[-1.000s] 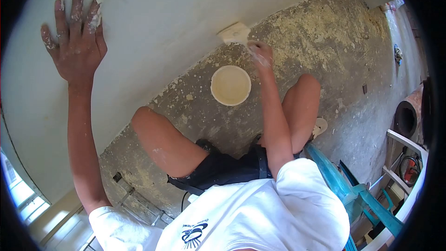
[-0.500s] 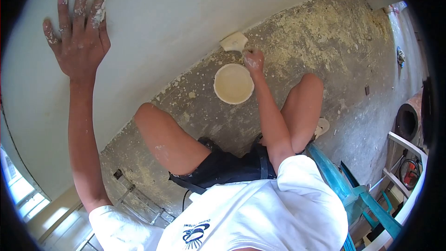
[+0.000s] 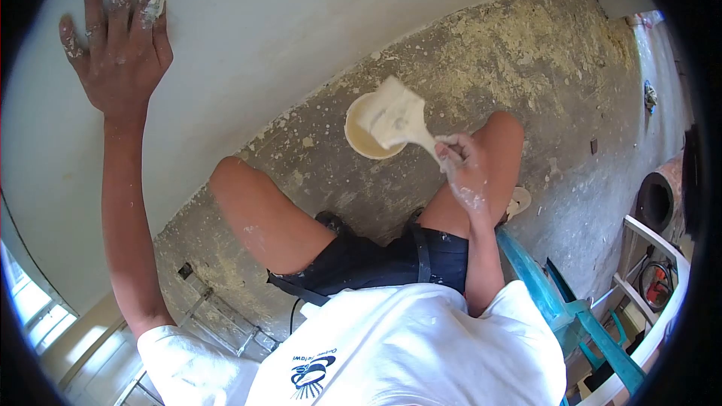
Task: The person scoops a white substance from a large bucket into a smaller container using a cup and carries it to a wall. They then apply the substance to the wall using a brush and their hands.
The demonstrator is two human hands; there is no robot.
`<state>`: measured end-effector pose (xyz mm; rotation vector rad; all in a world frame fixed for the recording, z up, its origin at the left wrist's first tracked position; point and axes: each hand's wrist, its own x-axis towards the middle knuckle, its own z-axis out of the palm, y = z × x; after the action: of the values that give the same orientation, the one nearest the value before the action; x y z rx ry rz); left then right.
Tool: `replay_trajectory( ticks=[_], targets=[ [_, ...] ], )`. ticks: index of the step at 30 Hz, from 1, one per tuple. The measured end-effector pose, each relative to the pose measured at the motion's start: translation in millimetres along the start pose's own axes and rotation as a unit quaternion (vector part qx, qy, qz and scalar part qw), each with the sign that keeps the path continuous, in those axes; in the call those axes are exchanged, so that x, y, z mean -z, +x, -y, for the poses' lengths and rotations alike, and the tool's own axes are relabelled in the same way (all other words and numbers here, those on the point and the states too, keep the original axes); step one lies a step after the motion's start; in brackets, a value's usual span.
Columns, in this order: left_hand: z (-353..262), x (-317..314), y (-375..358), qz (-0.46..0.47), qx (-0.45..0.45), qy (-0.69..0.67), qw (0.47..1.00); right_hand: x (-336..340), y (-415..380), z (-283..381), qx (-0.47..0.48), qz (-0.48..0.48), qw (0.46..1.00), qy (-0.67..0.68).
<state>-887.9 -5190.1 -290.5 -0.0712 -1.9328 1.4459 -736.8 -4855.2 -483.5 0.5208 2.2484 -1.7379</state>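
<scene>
My left hand [image 3: 126, 56] lies flat against the pale wall [image 3: 248, 37] at the upper left, fingers spread and smeared with whitish paste. In my right hand [image 3: 464, 169] is the handle of a wide, cream-coloured scraper [image 3: 398, 114], its blade coated with paste. The blade is over the right part of a round tub [image 3: 361, 143] and hides some of it from view. That tub stands on the floor between my knees and the wall, with cream-coloured material inside.
The grey floor [image 3: 338, 203] is spotted with dried paste. A teal plastic chair [image 3: 538, 278] is at my right, beside a white frame [image 3: 662, 237] and a brown cylinder [image 3: 662, 199]. A metal ladder [image 3: 226, 323] lies at the lower left.
My right hand has come back from the wall's base toward my right knee, raising the scraper, whose blade now overlaps the tub. My left hand has shifted slightly left and up in view.
</scene>
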Motion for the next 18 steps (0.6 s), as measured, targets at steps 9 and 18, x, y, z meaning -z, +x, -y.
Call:
replay_trajectory(
  ticks=[9, 18],
  targets=[
    [1, -4, -1, -0.020, 0.001, -0.048, 0.999, -38, 10, -46, 0.049, 0.001, 0.986, -0.160],
    [-1, -10, -3, -0.032, 0.010, -0.046, 0.998, -57, 32, -85, 0.063, -0.005, 0.988, -0.140]
  ],
)
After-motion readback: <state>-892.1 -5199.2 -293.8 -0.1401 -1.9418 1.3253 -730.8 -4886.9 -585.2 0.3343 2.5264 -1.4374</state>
